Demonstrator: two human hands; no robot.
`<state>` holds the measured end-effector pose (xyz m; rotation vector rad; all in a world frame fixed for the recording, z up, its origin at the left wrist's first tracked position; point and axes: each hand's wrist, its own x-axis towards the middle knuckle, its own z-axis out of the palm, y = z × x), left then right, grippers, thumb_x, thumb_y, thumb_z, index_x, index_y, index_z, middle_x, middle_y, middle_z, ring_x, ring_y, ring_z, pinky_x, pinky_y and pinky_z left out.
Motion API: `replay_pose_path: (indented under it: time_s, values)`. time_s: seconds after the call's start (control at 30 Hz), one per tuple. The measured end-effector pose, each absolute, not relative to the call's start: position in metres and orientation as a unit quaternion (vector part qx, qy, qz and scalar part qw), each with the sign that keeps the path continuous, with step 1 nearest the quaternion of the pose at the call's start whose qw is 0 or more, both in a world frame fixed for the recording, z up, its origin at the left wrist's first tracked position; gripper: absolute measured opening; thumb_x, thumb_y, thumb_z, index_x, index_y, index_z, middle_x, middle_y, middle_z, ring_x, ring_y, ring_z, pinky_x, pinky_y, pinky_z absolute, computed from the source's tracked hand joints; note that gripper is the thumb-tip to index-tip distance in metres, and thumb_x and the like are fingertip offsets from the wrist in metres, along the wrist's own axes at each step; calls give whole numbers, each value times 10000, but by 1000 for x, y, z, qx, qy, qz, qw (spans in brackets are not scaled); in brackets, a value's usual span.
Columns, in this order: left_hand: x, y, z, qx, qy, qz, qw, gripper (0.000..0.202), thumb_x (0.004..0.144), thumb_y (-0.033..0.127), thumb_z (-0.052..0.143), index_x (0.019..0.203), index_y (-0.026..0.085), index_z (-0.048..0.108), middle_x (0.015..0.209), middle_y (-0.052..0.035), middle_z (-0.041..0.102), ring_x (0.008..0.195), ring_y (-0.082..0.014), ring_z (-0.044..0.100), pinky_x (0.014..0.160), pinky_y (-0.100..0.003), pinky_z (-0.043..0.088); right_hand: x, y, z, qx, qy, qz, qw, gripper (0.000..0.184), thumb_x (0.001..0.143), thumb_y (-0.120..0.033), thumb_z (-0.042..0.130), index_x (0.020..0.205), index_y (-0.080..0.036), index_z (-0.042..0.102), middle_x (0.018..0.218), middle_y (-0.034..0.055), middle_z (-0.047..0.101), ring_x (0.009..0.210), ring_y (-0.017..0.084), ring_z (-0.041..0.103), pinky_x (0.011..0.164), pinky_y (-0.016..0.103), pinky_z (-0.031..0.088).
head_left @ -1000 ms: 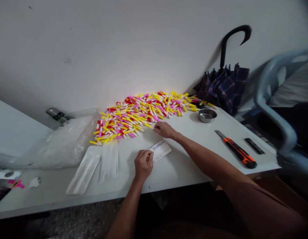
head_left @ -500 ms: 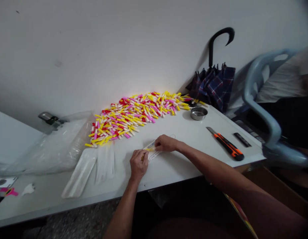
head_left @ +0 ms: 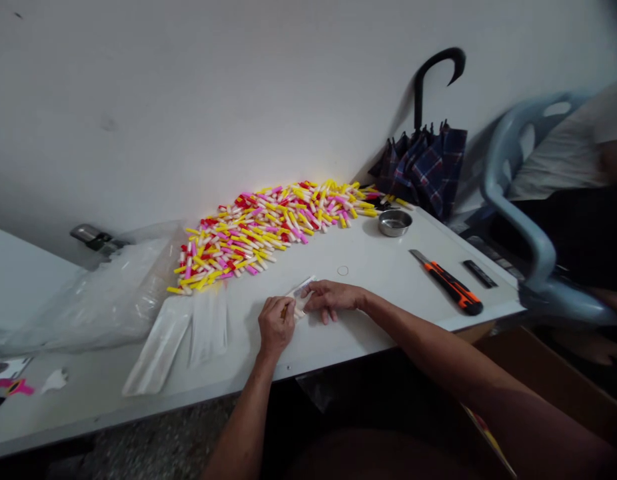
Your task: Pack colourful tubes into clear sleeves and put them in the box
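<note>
My left hand [head_left: 277,325] is closed at the lower left end of a small white packet with dark print [head_left: 303,285]. Something small and brownish-yellow [head_left: 284,311] shows between its fingers; its kind is unclear. From the right, my right hand [head_left: 334,297] pinches the packet between thumb and forefinger, its other fingers hanging loose over the table. Both hands hide much of the packet. Beyond the right hand lies a thin loop [head_left: 342,271], like a rubber band. Behind is a wide pile of small white tubes with yellow, pink and red ends [head_left: 258,230].
Flat clear plastic sleeves [head_left: 158,347] and a large plastic bag [head_left: 118,293] lie left. On the right are a metal bowl [head_left: 394,223], an orange-black utility knife [head_left: 446,283] and a small black case [head_left: 480,273]. An umbrella [head_left: 428,167] leans on the wall; a person sits beyond a grey-blue chair [head_left: 518,213].
My right hand's fingers have loosened and spread, and it has shifted slightly along the packet. The thin loop is now fully visible. My left hand keeps its hold; the view has shifted a little.
</note>
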<state>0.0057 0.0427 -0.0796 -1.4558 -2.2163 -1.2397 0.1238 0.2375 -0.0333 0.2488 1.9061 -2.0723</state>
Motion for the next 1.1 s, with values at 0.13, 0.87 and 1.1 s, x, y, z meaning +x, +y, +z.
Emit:
replay_pose_path:
  time_s: [0.13,0.87,1.1]
  values:
    - [6,43,-79,-495,-752,-423,106,139,985,255,584,915,228,700,886,-36,719,881,-203,633,844,-355,505,122,236,-33,97,629,-752,169,621,742,-336,806,1266,-199,503,984,61,763,538,128,687,417,177,492]
    - [9,43,-78,-495,-767,-395,107,166,987,219,561,891,226,696,850,-39,716,841,-204,618,807,-354,480,-32,274,-39,244,908,-320,-118,251,930,-290,600,1131,-165,683,1247,164,672,1159,305,615,903,359,482]
    - [9,43,-77,-495,-764,-402,101,172,992,211,556,877,226,683,842,-36,712,816,-199,604,808,-365,473,-29,286,-48,249,901,-334,-119,155,889,-225,609,970,-137,707,1094,159,728,1036,291,668,827,338,516]
